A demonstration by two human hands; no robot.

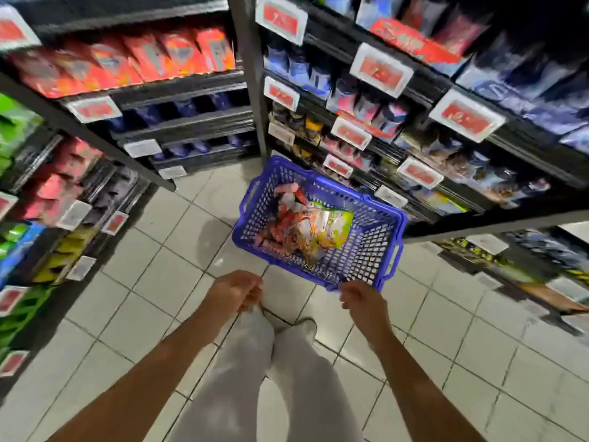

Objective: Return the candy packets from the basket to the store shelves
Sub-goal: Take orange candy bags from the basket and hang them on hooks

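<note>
A blue plastic basket (376,250) sits low over the tiled floor, in front of my feet. Inside it lies a heap of candy packets (306,224), red, orange, white and yellow-green. My right hand (361,298) is at the basket's near corner with its fingers curled on the rim. My left hand (236,291) hangs to the left of the basket, apart from it, fingers curled in and nothing in them. Shelves of packets stand left (134,65) and right (446,100). The frame is blurred.
Black shelving with red and white price tags (381,70) lines both sides and meets at a corner post (251,74) behind the basket. The white tiled aisle (159,266) runs between them. My legs in light trousers (271,378) are below the hands.
</note>
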